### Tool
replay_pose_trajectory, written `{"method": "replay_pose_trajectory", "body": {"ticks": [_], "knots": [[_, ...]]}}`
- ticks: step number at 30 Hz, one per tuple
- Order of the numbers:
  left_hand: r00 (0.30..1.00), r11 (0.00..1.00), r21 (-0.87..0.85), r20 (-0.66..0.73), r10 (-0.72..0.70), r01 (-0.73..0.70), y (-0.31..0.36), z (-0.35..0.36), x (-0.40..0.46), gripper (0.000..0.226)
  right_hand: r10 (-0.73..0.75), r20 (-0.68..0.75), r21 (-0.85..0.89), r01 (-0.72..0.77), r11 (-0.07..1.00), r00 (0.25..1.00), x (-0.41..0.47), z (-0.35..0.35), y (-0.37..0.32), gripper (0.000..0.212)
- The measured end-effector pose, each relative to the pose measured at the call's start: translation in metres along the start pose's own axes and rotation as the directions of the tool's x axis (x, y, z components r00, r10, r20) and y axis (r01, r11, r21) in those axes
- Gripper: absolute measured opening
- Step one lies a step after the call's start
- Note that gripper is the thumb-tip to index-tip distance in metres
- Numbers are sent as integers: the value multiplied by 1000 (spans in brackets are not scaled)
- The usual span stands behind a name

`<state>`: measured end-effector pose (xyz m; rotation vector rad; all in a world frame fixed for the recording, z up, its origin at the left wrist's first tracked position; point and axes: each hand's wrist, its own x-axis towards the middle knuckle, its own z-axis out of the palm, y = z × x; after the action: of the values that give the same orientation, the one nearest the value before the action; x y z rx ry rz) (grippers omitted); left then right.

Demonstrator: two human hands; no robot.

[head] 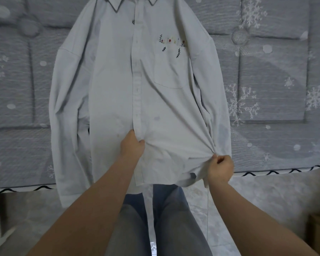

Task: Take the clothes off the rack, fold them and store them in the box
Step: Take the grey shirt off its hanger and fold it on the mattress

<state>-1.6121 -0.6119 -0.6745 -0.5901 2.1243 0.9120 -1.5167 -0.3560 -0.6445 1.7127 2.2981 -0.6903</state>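
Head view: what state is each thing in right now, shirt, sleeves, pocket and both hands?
Shirt: spread front-up on the mattress, buttoned, hem hanging over the edge.
Sleeves: unfolded, lying along the sides.
Pocket: flat, embroidered along its top.
Left hand: grips the placket near the hem.
Right hand: pinches the shirt's side edge, bunching the fabric.

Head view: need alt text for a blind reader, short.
A pale long-sleeved shirt with an embroidered chest pocket lies spread on a grey snowflake-patterned mattress. The left hand grips its button placket near the hem; the right hand pinches the side edge.
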Motion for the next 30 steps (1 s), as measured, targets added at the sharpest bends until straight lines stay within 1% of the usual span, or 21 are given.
{"method": "replay_pose_trajectory", "body": {"ticks": [3,4,5,6,7,8,9,10,11,12,14,15,16,17,19,21,22,24,26,28,30], "knots": [[998,997,63,46,31,-34,1,-3,0,39,67,-11,-49,-68,997,998,0,-1,-6,12],[996,991,124,81,37,-47,2,-6,-1,43,34,-29,-38,-36,999,999,-7,1,-13,8],[992,973,221,117,42,-67,3,-9,-3,47,-53,-43,-15,52,999,998,-14,4,-21,10],[991,939,331,125,52,-91,5,-12,-6,52,-193,-40,-3,194,981,980,-22,8,-31,15],[994,898,429,82,75,-103,7,-14,-10,57,-372,-12,-3,372,928,928,-31,12,-41,19],[993,860,500,-1,121,-104,11,-18,-12,61,-542,51,-10,543,839,839,-39,17,-51,20],[977,836,535,-85,196,-122,14,-21,-15,62,-664,140,14,669,743,734,-47,23,-58,18],[945,821,544,-144,293,-172,15,-21,-16,58,-710,244,56,722,690,660,-55,29,-63,18],[903,813,526,-175,391,-250,15,-20,-15,49,-703,345,98,721,686,622,-62,35,-68,18],[879,807,490,-152,451,-329,13,-17,-12,39,-646,429,93,681,727,631,-66,40,-68,18],[898,822,403,2,439,-403,10,-11,-9,28,-445,485,-10,514,858,753,-67,48,-66,15],[917,844,369,70,394,-390,7,-10,-7,28,-352,476,-36,418,908,806,-68,51,-66,11],[931,869,337,107,349,-364,6,-9,-4,30,-298,469,-48,361,931,831,-68,52,-67,9],[946,902,284,127,300,-324,6,-10,-2,33,-293,472,-57,360,931,831,-69,52,-70,8],[968,971,124,169,183,-206,10,-15,3,32,-318,516,-66,407,911,796,-73,52,-79,9],[975,992,-11,180,127,-128,14,-25,7,25,-334,568,-26,422,906,752,-78,53,-89,9],[982,989,-52,126,143,-137,12,-35,7,22,-342,593,-4,427,904,729,-82,55,-97,9],[966,968,-57,-97,239,-245,7,-61,5,19,-352,629,18,440,898,693,-89,59,-113,9],[860,941,75,-388,331,-329,-6,-95,1,22,-370,653,34,463,886,660,-100,67,-133,12],[727,944,201,-603,328,-260,-24,-128,-3,27,-388,678,51,486,872,624,-115,78,-152,15],[670,978,188,-714,202,-94,-50,-152,-3,39,-412,716,68,531,845,563,-134,91,-172,18]]}}
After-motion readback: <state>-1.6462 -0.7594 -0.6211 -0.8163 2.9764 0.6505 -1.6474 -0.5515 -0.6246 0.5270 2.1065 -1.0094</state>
